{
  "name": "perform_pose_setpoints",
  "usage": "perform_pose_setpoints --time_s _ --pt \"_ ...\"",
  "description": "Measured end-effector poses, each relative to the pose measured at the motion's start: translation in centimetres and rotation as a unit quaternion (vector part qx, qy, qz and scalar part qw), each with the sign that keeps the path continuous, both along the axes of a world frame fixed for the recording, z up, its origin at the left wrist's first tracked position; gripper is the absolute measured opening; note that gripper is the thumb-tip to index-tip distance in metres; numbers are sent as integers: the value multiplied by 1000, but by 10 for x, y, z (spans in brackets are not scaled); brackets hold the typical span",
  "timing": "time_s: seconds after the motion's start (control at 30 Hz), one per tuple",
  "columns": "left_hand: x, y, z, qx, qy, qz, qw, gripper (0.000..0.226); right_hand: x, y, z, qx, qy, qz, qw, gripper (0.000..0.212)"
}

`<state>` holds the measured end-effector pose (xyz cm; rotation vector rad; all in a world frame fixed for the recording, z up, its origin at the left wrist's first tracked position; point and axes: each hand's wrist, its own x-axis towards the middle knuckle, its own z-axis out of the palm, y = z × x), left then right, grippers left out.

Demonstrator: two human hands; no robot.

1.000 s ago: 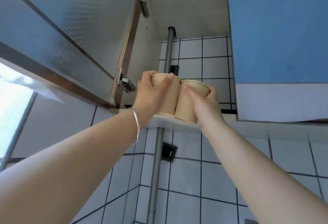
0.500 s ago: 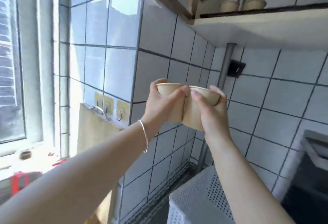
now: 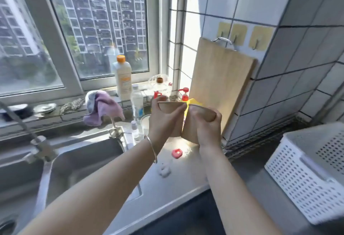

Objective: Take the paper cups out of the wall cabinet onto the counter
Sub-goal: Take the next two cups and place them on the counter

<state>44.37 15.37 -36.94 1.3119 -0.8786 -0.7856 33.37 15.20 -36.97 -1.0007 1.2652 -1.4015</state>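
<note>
left hand [image 3: 163, 121] grips one paper cup [image 3: 170, 107] | right hand [image 3: 206, 126] another [image 3: 202, 112] | seemingly above counter [image 3: 167, 184]

A wooden cutting board [image 3: 221, 83] is hanging from wall hooks [image 3: 242, 34] as a purple cloth [image 3: 103, 109] is draping over the windowsill beside an orange-capped bottle [image 3: 122, 77]. A white perforated basket [image 3: 314, 171] is sitting right of the steel sink [image 3: 78, 162]; a small red object [image 3: 176, 153], possibly a cap, is lying nearby.

Two paper cups [image 3: 188, 121], three wall hooks [image 3: 240, 35], one cutting board [image 3: 221, 82], perhaps five bottles [image 3: 122, 78].
</note>
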Motion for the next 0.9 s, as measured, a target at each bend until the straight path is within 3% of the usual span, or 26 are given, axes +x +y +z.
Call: perform_pose_setpoints --time_s 0.17,0.3,0.57,0.73,0.9 --pt "98 69 -51 57 41 116 991 70 96 37 -37 50 2 142 989 62" --pt "162 144 -81 79 78 232 966 64 173 78 -66 73 31 295 952 55" --pt "234 350 -107 118 137 524 832 58 303 226 -94 130 85 549 821 52" --pt "253 485 -109 87 153 640 748 53 357 352 -105 127 106 659 733 55" --pt "272 613 -112 64 153 705 689 53 400 484 -114 105 133 723 670 63"
